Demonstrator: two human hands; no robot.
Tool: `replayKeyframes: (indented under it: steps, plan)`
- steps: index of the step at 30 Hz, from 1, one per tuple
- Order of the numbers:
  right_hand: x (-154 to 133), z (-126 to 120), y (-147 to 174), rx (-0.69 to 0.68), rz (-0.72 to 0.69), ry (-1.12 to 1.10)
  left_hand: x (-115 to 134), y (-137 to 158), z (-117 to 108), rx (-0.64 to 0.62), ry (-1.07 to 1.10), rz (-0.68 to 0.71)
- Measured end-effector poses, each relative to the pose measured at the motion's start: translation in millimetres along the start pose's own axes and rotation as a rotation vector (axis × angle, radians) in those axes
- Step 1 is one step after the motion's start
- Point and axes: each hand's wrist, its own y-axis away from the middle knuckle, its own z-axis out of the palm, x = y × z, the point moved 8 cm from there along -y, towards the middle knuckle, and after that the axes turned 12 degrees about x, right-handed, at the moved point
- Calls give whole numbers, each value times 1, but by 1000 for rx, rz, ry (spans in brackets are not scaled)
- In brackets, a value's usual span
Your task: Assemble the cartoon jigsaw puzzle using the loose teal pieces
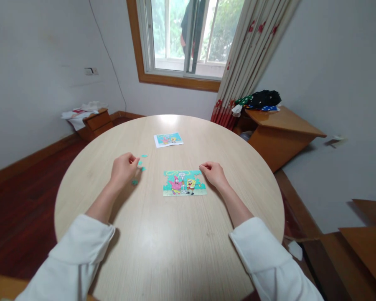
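Note:
A jigsaw puzzle (184,184) with a pink starfish and a yellow sponge character lies flat on the table, gaps showing along its left and right sides. My right hand (214,173) is closed in a pinch at the puzzle's upper right corner; whatever its fingertips hold is hidden. Left of the puzzle, my left hand (123,168) is also pinched, its fingertips close to a small turquoise puzzle piece (140,163). I cannot make out what is between them. Several more turquoise pieces lie around it, one puzzle piece (134,182) nearer to me.
A printed picture (168,139) of the same scene lies beyond the puzzle on the round table (163,242). A wooden cabinet (278,129) with cloths on it stands at the right, a small stool (97,123) at the left. A person (187,27) shows outside the window.

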Motion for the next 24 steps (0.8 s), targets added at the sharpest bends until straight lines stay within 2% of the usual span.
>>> replayKeyframes:
  steps: [3,6,15,24]
  plan:
    - [-1,0,1,-14,1,-1,-33,-13,-8,28,-79,-132]
    - [0,0,0,-14,-2,-2,-48,-16,-3,-27,-81,-163]
    - [-1,2,2,-33,-13,-7,-46,-7,16,-241,-161,-132]
    - [-2,2,3,-30,-14,-5,-45,-7,27,-275,-207,-87]
